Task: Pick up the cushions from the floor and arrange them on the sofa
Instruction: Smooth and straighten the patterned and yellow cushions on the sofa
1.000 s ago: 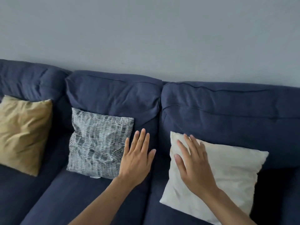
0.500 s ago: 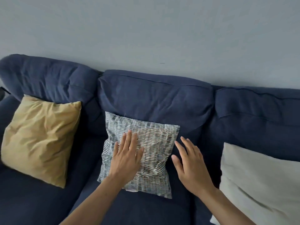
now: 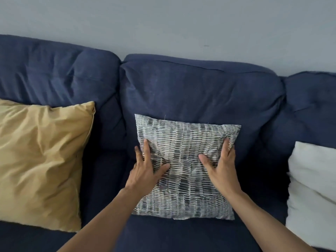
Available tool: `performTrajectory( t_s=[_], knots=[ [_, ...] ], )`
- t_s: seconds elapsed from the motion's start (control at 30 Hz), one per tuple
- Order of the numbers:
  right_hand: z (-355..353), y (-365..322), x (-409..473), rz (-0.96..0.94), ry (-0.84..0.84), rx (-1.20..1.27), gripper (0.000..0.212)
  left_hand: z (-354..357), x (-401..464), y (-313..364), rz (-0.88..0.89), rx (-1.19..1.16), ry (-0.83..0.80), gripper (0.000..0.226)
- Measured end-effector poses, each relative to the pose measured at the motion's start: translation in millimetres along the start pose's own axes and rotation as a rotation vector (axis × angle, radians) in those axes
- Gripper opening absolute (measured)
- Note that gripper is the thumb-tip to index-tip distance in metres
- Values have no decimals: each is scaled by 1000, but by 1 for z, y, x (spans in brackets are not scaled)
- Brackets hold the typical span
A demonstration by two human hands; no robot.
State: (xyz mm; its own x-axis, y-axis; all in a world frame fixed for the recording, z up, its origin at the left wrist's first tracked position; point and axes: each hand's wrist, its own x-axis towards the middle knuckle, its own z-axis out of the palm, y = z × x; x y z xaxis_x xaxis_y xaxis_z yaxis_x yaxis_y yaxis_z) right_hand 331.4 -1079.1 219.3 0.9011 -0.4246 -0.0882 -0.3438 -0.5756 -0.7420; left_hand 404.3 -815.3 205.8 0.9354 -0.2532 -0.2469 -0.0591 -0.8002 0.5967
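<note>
A grey-and-white patterned cushion (image 3: 185, 137) leans upright against the middle back pad of the dark blue sofa (image 3: 200, 91). My left hand (image 3: 145, 171) holds its left edge, thumb pressed on the front and fingers along the side. On the opposite edge my right hand (image 3: 222, 168) grips the same way, its fingertips wrapped around the side. A mustard yellow cushion (image 3: 41, 160) stands on the left seat. At the right frame edge a white cushion (image 3: 314, 188) is partly cut off.
A plain grey wall (image 3: 163, 24) rises behind the sofa back. Dark blue seat fabric (image 3: 181, 235) shows in front of the patterned cushion, and gaps of sofa separate the three cushions. The floor is out of view.
The view has swung left, from the white cushion to the patterned one. Both hands moved from lying flat near it to gripping its left and right edges.
</note>
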Motion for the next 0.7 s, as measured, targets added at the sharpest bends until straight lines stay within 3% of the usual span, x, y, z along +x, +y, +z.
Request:
performTrajectory(
  t_s=[0.13,0.23,0.33,0.4,0.53,0.63,0.7],
  knots=[
    [16,12,13,-12,118,-60,113,21,18,-9,86,44,132,114],
    [20,23,20,-31,157,-106,110,28,26,-27,55,70,192,110],
    [18,31,16,-7,223,-250,98,25,23,-39,1,66,233,100],
    [16,25,8,-47,352,-392,87,19,17,-36,28,123,362,87],
    [16,-5,4,-433,386,-537,77,8,17,16,379,225,567,72],
    [29,-23,11,-690,267,-646,71,19,27,67,628,327,542,64],
    [37,-23,17,-692,230,-699,69,29,39,78,658,407,495,60]
  ],
)
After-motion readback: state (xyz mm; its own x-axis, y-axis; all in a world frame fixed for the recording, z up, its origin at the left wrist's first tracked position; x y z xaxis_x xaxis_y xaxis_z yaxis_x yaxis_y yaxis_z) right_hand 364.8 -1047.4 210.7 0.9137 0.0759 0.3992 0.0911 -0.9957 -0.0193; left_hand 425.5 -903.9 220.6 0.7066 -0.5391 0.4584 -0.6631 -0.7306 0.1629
